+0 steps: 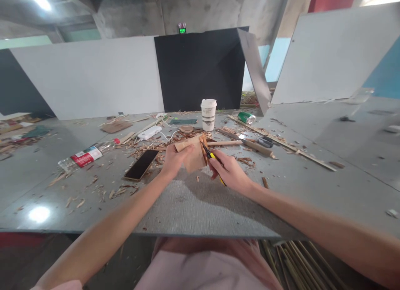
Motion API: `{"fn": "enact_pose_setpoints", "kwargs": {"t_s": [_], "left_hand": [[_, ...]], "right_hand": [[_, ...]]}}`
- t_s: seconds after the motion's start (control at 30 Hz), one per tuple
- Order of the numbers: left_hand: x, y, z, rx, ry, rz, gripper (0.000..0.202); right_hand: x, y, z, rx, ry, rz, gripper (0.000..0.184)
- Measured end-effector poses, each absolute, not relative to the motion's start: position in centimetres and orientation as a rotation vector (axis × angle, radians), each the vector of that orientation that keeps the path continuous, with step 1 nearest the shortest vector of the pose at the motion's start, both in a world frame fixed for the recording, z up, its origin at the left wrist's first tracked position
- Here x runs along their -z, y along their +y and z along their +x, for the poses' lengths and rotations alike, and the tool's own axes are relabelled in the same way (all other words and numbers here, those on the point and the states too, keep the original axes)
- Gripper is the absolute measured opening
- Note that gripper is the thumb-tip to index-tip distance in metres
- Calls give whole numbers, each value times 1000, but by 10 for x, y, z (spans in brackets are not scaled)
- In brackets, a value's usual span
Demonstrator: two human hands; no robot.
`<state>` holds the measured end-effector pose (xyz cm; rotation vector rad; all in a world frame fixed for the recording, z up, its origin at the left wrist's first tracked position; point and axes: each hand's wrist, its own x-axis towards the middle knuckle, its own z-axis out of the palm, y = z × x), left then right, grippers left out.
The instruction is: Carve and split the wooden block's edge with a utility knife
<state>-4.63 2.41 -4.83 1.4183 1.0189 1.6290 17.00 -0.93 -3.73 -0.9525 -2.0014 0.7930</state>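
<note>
My left hand (pixel 176 158) grips a piece of sandpaper (pixel 194 158), tan on the side that shows, folded over at its upper left. A small strip of reddish-brown wood (pixel 203 146) shows along the right edge of the sandpaper; how it is held there is partly hidden. In my right hand (pixel 229 169) is a yellow and black utility knife (pixel 213 156), its tip pointing up and left against the wood strip. Wood shavings (pixel 156 146) lie around and behind both hands.
A paper cup (pixel 208 115) stands behind my hands, with a green can (pixel 246 117) to its right. At left lie a phone (pixel 142 165), a plastic bottle (pixel 89 156) and a white power strip (pixel 150 133). Long wood strips (pixel 300 151) lie at right. Upright panels (pixel 200 71) border the back.
</note>
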Motion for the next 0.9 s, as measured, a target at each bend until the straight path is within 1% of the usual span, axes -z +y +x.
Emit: {"fn": "enact_pose_setpoints", "kwargs": {"t_s": [0.13, 0.23, 0.37, 0.53, 0.73, 0.9], "left_hand": [[50, 29, -46, -1703, 965, 1162, 32], [46, 30, -46, -1736, 956, 1040, 35], [41, 31, -47, -1760, 944, 939, 39], [43, 33, -50, -1732, 972, 922, 39], [43, 35, -52, -1722, 1007, 928, 40], [44, 38, -57, -1715, 1060, 947, 44]], "right_hand": [[36, -12, 169, -876, -1984, -962, 19], [35, -14, 170, -884, -2000, -1000, 25], [34, -15, 171, -833, -2058, -1060, 22], [33, -14, 171, -848, -2092, -1122, 19], [31, -15, 171, -981, -2104, -1160, 18], [32, -14, 170, -1044, -2114, -1161, 12]]}}
